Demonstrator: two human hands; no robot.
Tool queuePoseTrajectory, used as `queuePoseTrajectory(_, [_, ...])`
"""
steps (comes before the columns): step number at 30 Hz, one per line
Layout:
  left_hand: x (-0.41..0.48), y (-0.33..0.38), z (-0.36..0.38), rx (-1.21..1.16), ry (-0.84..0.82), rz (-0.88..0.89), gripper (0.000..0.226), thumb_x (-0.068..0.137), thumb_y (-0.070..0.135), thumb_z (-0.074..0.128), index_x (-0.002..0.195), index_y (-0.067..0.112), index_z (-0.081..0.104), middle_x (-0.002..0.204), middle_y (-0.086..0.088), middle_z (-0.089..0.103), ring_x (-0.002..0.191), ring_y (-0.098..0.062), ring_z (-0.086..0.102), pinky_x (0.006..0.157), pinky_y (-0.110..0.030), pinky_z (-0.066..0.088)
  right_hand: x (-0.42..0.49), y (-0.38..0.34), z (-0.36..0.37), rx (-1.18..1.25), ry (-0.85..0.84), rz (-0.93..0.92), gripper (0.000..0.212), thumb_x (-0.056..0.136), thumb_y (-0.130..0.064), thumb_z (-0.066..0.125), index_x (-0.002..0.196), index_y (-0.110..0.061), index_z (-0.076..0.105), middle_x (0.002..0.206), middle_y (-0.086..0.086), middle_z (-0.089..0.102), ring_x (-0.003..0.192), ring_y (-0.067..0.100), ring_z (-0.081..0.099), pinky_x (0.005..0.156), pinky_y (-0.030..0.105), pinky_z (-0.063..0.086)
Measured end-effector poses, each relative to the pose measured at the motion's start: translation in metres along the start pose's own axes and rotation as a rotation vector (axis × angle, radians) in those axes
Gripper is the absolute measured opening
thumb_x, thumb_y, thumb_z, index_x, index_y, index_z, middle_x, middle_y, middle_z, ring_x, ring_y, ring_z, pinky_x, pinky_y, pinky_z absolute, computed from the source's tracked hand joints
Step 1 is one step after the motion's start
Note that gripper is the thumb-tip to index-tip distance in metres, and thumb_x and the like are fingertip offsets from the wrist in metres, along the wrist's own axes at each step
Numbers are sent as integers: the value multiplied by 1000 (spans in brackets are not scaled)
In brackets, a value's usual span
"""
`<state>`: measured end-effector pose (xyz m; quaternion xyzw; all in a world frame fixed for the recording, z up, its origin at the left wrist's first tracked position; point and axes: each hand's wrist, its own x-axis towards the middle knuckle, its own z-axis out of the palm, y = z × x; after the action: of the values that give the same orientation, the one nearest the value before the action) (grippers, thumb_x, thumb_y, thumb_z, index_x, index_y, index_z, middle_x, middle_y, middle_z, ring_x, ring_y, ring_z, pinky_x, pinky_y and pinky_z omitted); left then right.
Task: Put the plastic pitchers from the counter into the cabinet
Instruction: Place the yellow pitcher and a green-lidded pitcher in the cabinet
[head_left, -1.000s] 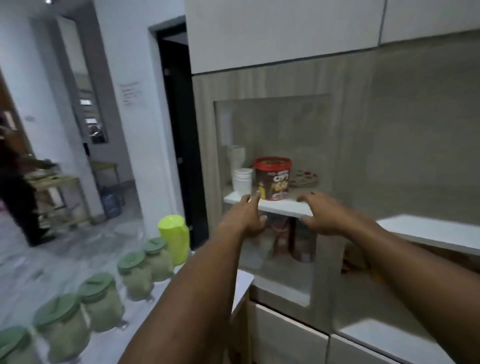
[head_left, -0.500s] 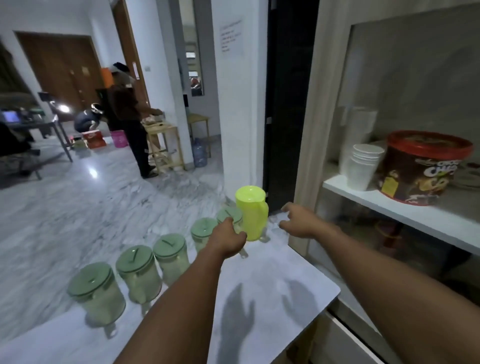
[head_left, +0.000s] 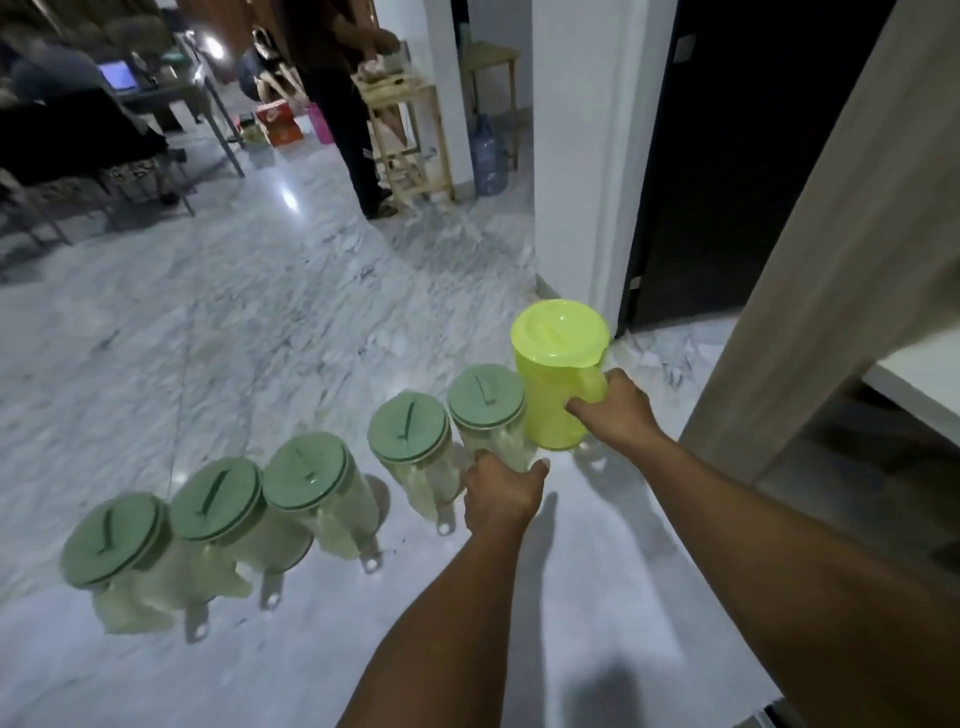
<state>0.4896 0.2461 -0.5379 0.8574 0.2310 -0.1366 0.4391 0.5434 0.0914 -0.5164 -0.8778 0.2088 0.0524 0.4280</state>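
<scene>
Head view. Lime-green pitcher (head_left: 558, 379) stands upright on the white counter (head_left: 597, 597), at the far end of a row near the counter's edge. Right hand (head_left: 618, 410) is wrapped around its handle. Just left of it stands a clear pitcher with a sage-green lid (head_left: 485, 397); left hand (head_left: 501, 493) is cupped around its lower body, contact probable though blurred. Four more green-lidded pitchers (head_left: 311, 470) continue the row leftward.
</scene>
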Motion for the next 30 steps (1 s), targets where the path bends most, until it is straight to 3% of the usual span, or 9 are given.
queuePoseTrajectory(3, [4,8,11,2,56,-48,55,83,46,68,123,9,59,130,-18,64,123,-41,59,97,-44,48,10,10,7,30,-7,-39,29,82,-33,68,102,-12,68,105,15,72,104,37,65,81,37,51])
queuePoseTrajectory(5, [8,11,13,-9,76,-62,48,87,39,64,124,8,61,131,-20,64,124,-41,58,98,-42,48,13,13,6,70,-11,-36,20,85,-31,66,94,-14,72,98,14,74,100,36,65,75,34,47])
queuePoseTrajectory(11, [0,20,-1,-87,107,-31,36,91,33,60,116,7,64,120,-18,68,116,-40,61,87,-36,46,4,6,-10,237,-11,-50,20,90,-31,63,85,-16,74,90,8,77,93,28,68,85,38,54])
queuePoseTrajectory(15, [-6,18,-14,-142,46,2,50,81,47,62,110,7,70,112,-14,74,106,-39,68,90,-30,50,-19,-3,-24,289,6,-28,23,90,-26,61,82,-9,74,83,10,78,81,25,72,71,31,51])
queuePoseTrajectory(18, [42,-18,4,-166,3,61,68,53,62,55,92,8,72,91,-16,78,84,-39,75,79,-48,63,-48,-6,-37,312,39,0,24,90,-24,61,86,-2,68,73,13,76,62,24,71,58,28,51])
queuePoseTrajectory(20, [41,-23,0,-193,-104,94,61,51,55,61,85,6,71,82,-21,77,80,-43,76,72,-57,63,-77,-5,-49,313,36,7,17,90,-20,61,87,-3,62,65,14,68,51,24,65,48,26,46])
queuePoseTrajectory(24, [-92,4,-71,-212,-252,213,24,82,26,67,76,3,60,73,-19,73,67,-40,76,69,-49,64,-162,7,-77,332,39,14,13,92,-17,58,90,-6,52,60,14,60,44,27,62,47,30,43])
queuePoseTrajectory(27, [-164,-3,-100,-204,-349,313,20,91,17,62,78,3,57,75,-21,68,60,-35,70,59,-40,59,-244,13,-101,302,135,13,15,92,-17,57,85,-5,53,60,16,60,45,29,61,48,32,46])
queuePoseTrajectory(30, [-227,-8,-118,-156,-482,381,19,91,15,63,79,0,58,75,-21,66,62,-37,69,62,-43,62,-330,20,-131,351,215,41,16,94,-12,57,83,-3,49,61,20,52,40,26,54,47,31,42])
